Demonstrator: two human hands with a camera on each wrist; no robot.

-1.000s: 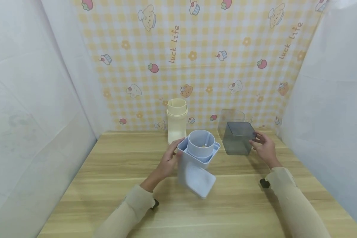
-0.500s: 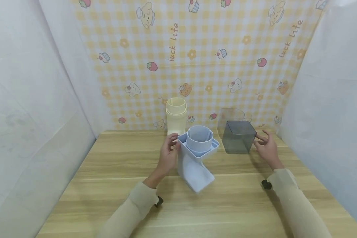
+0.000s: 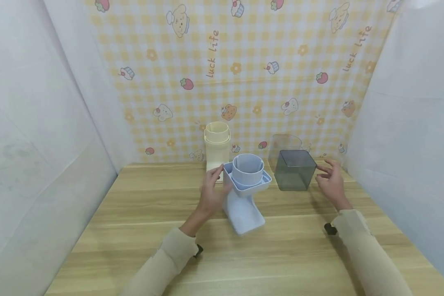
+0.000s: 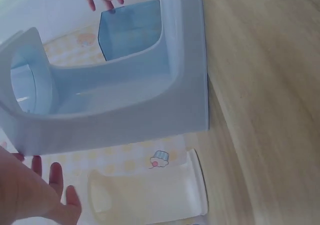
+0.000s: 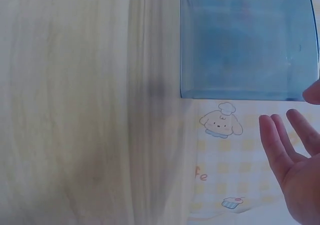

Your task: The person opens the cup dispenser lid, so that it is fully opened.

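A light blue plastic body [image 3: 244, 197] with a round cup in its top tray stands upright on the wooden table [image 3: 133, 246]. My left hand [image 3: 211, 190] rests against its left side, thumb up near the rim. In the left wrist view the left hand's fingers [image 4: 52, 185] look straight beside the blue body [image 4: 125, 110]. My right hand [image 3: 329, 179] hovers with spread fingers just right of a smoky grey box [image 3: 295, 169], not touching it. In the right wrist view the right hand [image 5: 295, 155] is clear of the grey box [image 5: 245, 45].
A cream-coloured body of the same shape [image 3: 217, 146] stands behind the blue one by the back wall. A clear container [image 3: 285, 142] sits behind the grey box. White side walls close in on the table to the left and right.
The blue body was tilted in my left hand and now stands upright on the table. My right hand has let go of the grey box and drawn slightly away from it.
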